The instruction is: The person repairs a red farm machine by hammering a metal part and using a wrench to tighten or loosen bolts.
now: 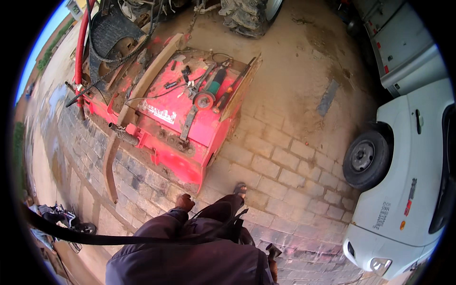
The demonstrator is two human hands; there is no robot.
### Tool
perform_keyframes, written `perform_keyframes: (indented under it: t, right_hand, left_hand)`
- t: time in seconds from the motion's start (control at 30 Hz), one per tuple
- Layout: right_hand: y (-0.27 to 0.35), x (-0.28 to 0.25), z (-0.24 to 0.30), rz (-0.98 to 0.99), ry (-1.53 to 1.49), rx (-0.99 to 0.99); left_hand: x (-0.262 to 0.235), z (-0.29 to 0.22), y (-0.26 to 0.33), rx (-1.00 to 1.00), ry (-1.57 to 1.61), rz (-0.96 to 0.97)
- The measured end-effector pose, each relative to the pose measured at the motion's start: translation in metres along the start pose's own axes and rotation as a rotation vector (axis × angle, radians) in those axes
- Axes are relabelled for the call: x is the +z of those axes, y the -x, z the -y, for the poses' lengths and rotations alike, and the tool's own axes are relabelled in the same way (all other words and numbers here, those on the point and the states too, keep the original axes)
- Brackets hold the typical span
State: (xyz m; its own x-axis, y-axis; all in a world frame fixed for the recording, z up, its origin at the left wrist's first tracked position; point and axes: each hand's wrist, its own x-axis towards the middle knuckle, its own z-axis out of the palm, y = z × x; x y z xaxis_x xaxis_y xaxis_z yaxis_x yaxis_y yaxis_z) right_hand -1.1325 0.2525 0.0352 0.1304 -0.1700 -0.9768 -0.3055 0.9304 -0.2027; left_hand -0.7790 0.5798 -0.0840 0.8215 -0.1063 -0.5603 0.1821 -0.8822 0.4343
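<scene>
The left hand [184,202] hangs loosely curled and holds nothing; whether it is fully closed I cannot tell. The right hand is not visible. Just ahead of the left hand stands a red machine [190,137] on the brick paving [285,161]. A white vehicle [403,190] is parked at the right. On the machine's top lie an angle grinder [211,90] and 1 long flat bar [189,121].

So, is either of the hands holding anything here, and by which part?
Nothing visibly held. The left hand hangs free above the paving, near the red machine; the right hand is out of view.
</scene>
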Motion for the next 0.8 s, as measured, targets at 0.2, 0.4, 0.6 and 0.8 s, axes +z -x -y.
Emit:
perform_keyframes:
  t: [0.2, 0.4, 0.6, 0.8]
  right_hand:
    - [-0.025, 0.033, 0.149, 0.008, 0.119, 0.042]
    - [-0.073, 0.077, 0.301, 0.042, 0.248, 0.074]
    - [-0.128, 0.069, 0.436, 0.042, 0.525, 0.139]
    - [-0.196, 0.045, 0.587, 0.074, 0.679, 0.187]
  left_hand:
    - [0.009, -0.137, -0.021, 0.037, 0.311, 0.013]
    - [0.035, -0.203, -0.05, -0.106, 0.359, -0.099]
    - [0.073, -0.242, -0.058, -0.39, 0.27, -0.183]
    - [0.083, -0.36, -0.066, -0.438, 0.485, -0.184]
